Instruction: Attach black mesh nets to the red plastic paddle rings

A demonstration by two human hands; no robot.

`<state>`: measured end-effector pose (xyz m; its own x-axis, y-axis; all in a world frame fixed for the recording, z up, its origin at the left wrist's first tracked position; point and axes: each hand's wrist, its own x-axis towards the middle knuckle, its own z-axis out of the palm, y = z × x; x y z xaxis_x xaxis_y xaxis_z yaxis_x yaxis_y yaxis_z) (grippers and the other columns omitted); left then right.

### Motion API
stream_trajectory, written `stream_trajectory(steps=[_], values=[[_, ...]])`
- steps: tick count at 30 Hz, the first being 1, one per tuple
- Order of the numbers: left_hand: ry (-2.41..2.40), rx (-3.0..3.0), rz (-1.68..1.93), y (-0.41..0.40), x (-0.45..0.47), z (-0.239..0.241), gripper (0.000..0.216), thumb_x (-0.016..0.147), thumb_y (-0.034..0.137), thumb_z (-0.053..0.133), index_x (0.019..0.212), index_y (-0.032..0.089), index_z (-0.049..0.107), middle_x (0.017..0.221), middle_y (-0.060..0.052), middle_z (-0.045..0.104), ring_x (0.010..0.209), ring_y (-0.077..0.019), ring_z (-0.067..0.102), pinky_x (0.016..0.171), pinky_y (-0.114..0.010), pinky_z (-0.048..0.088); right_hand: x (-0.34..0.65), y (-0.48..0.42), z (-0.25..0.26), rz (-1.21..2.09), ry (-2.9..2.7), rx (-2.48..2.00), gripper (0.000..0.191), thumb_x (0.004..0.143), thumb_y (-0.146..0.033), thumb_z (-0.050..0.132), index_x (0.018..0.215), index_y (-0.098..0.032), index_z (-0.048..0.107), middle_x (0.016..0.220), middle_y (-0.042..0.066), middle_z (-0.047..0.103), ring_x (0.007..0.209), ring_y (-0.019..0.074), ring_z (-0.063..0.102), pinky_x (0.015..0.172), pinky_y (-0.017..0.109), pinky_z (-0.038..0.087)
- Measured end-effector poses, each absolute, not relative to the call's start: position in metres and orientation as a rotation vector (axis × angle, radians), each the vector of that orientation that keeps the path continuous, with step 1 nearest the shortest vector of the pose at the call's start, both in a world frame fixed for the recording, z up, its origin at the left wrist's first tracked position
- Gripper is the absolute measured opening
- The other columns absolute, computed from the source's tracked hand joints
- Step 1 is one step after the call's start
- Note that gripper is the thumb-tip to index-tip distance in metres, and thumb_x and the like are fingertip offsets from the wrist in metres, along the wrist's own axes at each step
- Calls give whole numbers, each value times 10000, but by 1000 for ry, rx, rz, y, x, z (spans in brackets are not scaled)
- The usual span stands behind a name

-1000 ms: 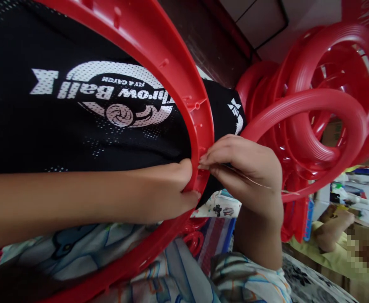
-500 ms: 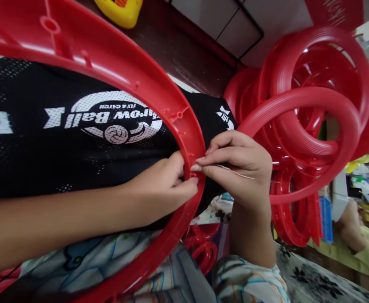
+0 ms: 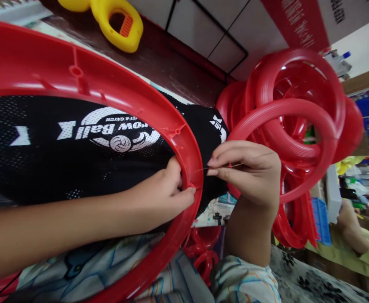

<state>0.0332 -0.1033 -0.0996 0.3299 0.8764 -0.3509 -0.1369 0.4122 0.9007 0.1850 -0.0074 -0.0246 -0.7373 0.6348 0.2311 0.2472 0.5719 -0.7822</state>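
A large red plastic ring (image 3: 159,105), with ribs and small pegs on its hollow face, curves across the view over black mesh fabric (image 3: 61,164) printed "Throw Ball". My left hand (image 3: 168,185) is closed on the ring's right side, its fingers partly hidden at the inner edge and the thumb beside a rib. Just right of that spot, my right hand (image 3: 247,168) pinches a thin wire-like strand (image 3: 201,170). One end of the strand points over the ring; more of it shows between the fingers. Its exact kind is too small to tell.
Several red rings (image 3: 301,109) are piled at the right. A yellow plastic piece (image 3: 124,29) with an orange part lies at the top. Beyond the pile are a blue basket (image 3: 320,221) and another person's bare limb (image 3: 351,229). More red rings (image 3: 205,252) lie below.
My right hand has drawn back rightward from the ring, with the strand now showing between fingertips and ring. My left hand keeps its hold. The whole view has shifted, showing more of the yellow piece.
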Motion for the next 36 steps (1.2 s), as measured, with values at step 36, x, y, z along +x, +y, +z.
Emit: stream_trajectory(steps=[36], values=[[959, 864, 766, -102, 29, -94, 381, 796, 349, 663, 1058, 159, 461, 857, -39, 660, 644, -156, 659, 564, -271, 568, 167, -7, -65, 1310, -2058, -479, 62, 733, -239, 777, 753, -196, 737, 1327, 70, 513, 1263, 208, 485, 1091, 389, 380]])
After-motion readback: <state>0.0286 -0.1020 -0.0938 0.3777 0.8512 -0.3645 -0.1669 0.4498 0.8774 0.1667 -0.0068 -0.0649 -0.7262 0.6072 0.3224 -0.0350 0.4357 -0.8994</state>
